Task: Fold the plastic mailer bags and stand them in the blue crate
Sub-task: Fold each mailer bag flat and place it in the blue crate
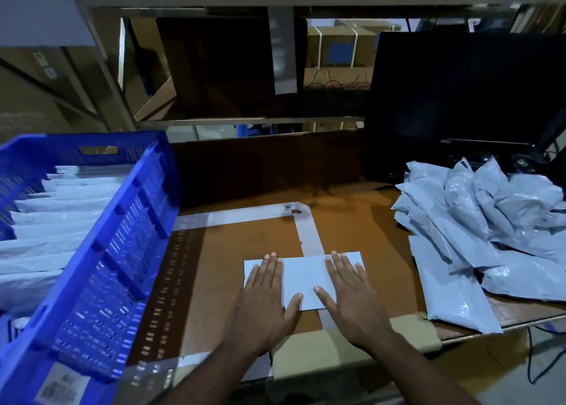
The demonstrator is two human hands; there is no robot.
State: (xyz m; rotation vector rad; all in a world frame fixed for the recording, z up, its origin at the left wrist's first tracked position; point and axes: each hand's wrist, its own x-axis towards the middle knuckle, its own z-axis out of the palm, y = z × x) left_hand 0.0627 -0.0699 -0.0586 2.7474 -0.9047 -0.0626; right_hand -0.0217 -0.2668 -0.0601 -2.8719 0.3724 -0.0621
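Left hand: the left hand (263, 297) was laid flat, fingers straight and slightly spread, pressed on the left part of the folded mailer bag (304, 277).
Right hand: the right hand (352, 297) was laid flat in the same way on the bag's right part, thumb pointed inward toward the left thumb; nothing was gripped by either hand.
Folded mailer bag: a pale rectangle was seen lying flat on the brown work table (251, 239), over a strip of white tape (309, 233) that marked a corner on the surface.
Printed scale: a ruler strip (171, 270) was seen along the table's left part, just beside the crate.
Blue crate: the blue crate (122, 251) was set at the left of the table, tilted in view, with folded bags (58, 221) stood on edge in a row inside it.
Unfolded bags: a loose heap of grey mailer bags (490, 221) was piled at the right of the table, well apart from the crate.
Monitor: a dark monitor (459, 98) was stood behind the heap.
Background: shelving and cardboard boxes (337, 46) were visible beyond, dim and blurred.
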